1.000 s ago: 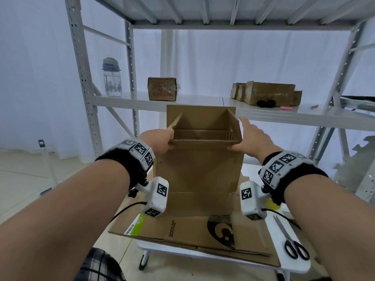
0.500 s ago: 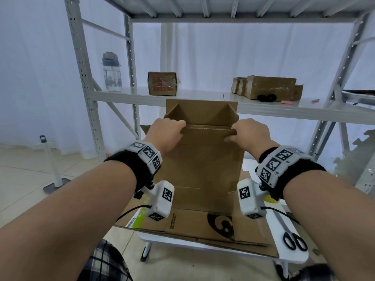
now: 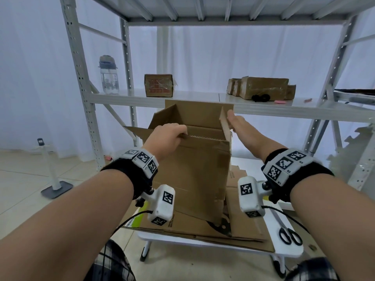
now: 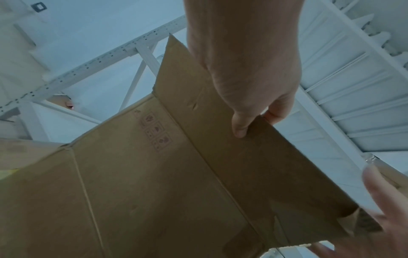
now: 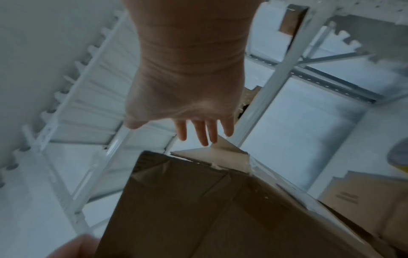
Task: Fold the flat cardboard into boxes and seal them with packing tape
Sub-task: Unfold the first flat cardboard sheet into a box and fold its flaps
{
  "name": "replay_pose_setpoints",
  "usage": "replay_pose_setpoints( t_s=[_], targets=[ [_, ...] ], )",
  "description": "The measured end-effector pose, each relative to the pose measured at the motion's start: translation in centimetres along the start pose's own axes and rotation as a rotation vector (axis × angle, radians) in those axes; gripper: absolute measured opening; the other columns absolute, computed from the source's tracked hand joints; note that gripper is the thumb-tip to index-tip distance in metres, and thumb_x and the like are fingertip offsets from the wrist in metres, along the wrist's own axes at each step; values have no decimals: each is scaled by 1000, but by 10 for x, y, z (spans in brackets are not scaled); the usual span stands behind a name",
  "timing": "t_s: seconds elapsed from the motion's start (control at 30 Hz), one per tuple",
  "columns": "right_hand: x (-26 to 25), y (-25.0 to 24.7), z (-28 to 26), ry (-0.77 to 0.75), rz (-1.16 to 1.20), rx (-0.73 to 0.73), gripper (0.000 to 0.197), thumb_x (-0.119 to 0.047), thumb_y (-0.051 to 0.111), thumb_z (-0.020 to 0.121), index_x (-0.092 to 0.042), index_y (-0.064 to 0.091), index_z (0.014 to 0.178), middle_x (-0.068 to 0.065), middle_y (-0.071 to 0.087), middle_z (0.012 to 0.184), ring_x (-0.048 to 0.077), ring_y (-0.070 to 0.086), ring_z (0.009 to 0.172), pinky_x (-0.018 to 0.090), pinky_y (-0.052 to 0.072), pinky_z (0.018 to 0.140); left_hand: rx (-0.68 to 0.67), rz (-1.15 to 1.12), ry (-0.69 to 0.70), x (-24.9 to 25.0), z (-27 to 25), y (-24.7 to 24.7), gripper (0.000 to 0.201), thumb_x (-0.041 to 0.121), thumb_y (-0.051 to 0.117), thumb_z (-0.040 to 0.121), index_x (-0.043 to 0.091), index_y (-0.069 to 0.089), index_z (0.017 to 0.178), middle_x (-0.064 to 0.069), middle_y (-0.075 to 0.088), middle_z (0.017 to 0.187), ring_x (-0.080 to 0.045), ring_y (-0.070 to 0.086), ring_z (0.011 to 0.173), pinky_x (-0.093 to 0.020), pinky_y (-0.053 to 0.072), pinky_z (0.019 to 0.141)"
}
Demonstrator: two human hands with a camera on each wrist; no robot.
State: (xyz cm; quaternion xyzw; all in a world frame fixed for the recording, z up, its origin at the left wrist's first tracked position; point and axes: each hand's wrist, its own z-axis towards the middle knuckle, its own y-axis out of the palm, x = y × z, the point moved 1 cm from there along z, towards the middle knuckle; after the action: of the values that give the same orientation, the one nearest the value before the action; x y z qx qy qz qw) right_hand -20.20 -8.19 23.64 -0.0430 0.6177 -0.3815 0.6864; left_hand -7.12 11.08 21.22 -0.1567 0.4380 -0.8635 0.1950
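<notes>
A brown cardboard box [image 3: 194, 171] stands upright and tilted on flat cardboard sheets [image 3: 203, 230], its top flaps raised. My left hand [image 3: 168, 136] grips the near top flap's edge, thumb on the outer face and fingers curled over it; the left wrist view shows the same left hand [image 4: 253, 111] pinching that flap. My right hand [image 3: 239, 124] is flat with straight fingers against the outside of the right side flap [image 3: 224, 122]. In the right wrist view, the right hand's fingertips [image 5: 205, 134] reach just past that flap's corner. No packing tape shows in any view.
Black scissors [image 3: 289, 236] lie on the small white table [image 3: 288, 250] at the right. Behind stands a grey metal shelf [image 3: 125, 98] with a water bottle [image 3: 109, 76], a small taped box [image 3: 158, 85] and several brown boxes [image 3: 263, 88]. A floor stand [image 3: 52, 179] is at left.
Both hands gripped the near flap's edge half a second ago. The right hand has let go and moved to the right side flap, fingers straightened. The box has turned and tilted; left hand keeps its grip.
</notes>
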Motion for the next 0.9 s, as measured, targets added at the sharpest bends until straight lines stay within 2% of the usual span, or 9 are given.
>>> replay_pose_setpoints(
  t_s=[0.1, 0.17, 0.23, 0.33, 0.4, 0.47, 0.53, 0.6, 0.9],
  targets=[
    [14, 11, -3, 59, 81, -104, 78, -72, 6, 90, -28, 42, 143, 2, 36, 154, 16, 30, 142, 31, 16, 112, -49, -14, -35, -7, -10, 5, 25, 14, 51, 96, 17, 69, 113, -3, 65, 106, -24, 60, 99, -40, 48, 92],
    [22, 20, -4, 96, 66, -121, 81, -72, 4, 90, -24, 53, 134, 3, 44, 148, 14, 38, 135, 24, 17, 103, -102, -3, -39, -6, -17, 5, 31, 36, 52, 96, 20, 68, 118, -2, 65, 110, -21, 60, 103, -41, 47, 93],
    [28, 30, -5, 131, -8, -189, 85, -77, 9, 87, -24, 55, 135, -1, 45, 146, 12, 38, 132, 28, 16, 107, -169, -36, -32, -3, -24, 7, 61, 63, 37, 91, 17, 68, 114, -3, 67, 109, -18, 60, 100, -38, 47, 91],
    [34, 37, -4, 114, -158, -255, 68, -69, 35, 92, -22, 52, 138, -1, 45, 146, 16, 40, 129, 31, 25, 104, -146, -218, -244, -5, -29, 8, 63, 53, 24, 99, 10, 70, 95, -2, 67, 91, -15, 58, 84, -30, 43, 84],
    [35, 37, -2, 58, -274, -261, 58, -56, 50, 93, -18, 51, 138, 1, 48, 143, 15, 44, 123, 28, 30, 99, -146, -104, -328, -16, -26, 12, 44, 46, 39, 99, 12, 67, 106, -7, 64, 107, -17, 58, 100, -36, 44, 91],
    [35, 35, 1, 61, -331, -277, 61, -52, 58, 91, -17, 49, 140, 2, 47, 143, 18, 44, 128, 28, 32, 102, -268, 23, -468, -31, -24, 16, 75, 59, 52, 89, 13, 36, 145, -13, 33, 151, -30, 34, 137, -45, 33, 109],
    [35, 33, 4, 80, -374, -318, 65, -51, 61, 89, -16, 45, 142, 3, 44, 146, 19, 41, 132, 28, 31, 105, -326, 26, -606, -43, -22, 16, 113, 72, 59, 75, 14, 1, 154, -12, -1, 161, -36, 13, 146, -50, 25, 114],
    [36, 33, 10, 87, -429, -339, 65, -50, 62, 88, -17, 45, 142, 4, 42, 147, 20, 40, 134, 32, 32, 109, -346, 5, -654, -51, -18, 16, 126, 75, 62, 69, 13, -9, 153, -11, -11, 161, -36, 9, 147, -50, 23, 115],
    [41, 40, 23, 69, -471, -194, 40, -43, 63, 87, -29, 62, 125, 3, 42, 136, 27, 33, 132, 40, 31, 110, -359, 79, -600, -79, 4, 33, 105, 80, 45, 77, 23, 2, 154, -5, 13, 161, -36, 18, 144, -55, 20, 113]
  ],
)
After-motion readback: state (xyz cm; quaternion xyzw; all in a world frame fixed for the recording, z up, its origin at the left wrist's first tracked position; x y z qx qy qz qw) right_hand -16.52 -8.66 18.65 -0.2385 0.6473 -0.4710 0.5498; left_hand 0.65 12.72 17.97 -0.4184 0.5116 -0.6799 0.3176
